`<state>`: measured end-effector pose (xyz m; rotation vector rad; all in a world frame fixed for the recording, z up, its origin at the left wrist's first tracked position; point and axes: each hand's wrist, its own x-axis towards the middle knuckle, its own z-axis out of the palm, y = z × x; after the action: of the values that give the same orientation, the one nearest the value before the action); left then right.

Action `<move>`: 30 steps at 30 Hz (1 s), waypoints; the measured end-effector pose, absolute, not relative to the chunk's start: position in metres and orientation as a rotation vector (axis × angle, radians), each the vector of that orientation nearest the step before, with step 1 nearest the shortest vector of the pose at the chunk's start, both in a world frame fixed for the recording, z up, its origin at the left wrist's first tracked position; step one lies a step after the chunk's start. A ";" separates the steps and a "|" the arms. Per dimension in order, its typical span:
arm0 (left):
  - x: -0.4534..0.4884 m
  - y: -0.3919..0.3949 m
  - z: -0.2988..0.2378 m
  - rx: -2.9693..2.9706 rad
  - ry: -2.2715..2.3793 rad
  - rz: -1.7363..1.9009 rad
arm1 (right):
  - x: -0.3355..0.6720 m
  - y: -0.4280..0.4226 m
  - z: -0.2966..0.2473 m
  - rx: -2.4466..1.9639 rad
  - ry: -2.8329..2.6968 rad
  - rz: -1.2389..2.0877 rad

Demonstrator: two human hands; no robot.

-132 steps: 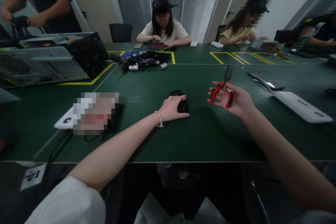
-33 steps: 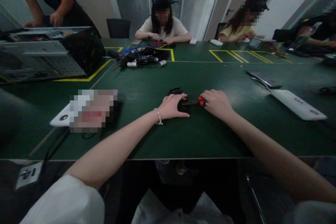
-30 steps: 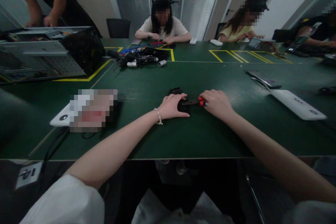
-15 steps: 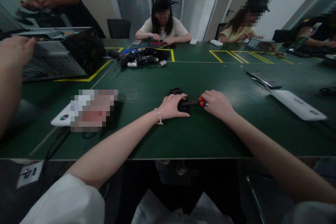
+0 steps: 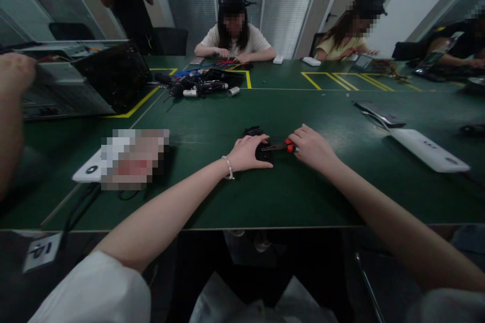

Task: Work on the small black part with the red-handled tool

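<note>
Now, two hands work at one black part, low on the green table, near the middle. The left hand hugs it with fingers and thumb. The right hand squeezes one pair of pliers by the red handles. Its tips reach over the black part; I cannot tell if they pinch it. One dark clump sits just past the left hand. Two white packs lie well apart, left and right. A wide strip of green runs from the hands to the near edge.
</note>
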<state>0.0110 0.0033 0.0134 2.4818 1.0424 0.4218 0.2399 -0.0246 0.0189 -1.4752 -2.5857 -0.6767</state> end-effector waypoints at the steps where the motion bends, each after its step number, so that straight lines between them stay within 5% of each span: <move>1: 0.011 0.003 0.013 2.481 1.043 0.421 | 0.240 -0.025 0.019 -1.492 -2.583 -0.665; 17: 0.011 0.002 0.017 2.459 1.044 0.383 | 0.241 -0.027 0.017 -1.640 -2.554 -0.511; 30: 0.010 0.003 0.013 2.474 1.031 0.442 | 0.239 -0.032 0.021 -1.558 -2.563 -0.712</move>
<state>0.0100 0.0031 0.0134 2.4744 1.0305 0.4425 0.2395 -0.0315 0.0209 -1.5578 -2.5627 -0.7116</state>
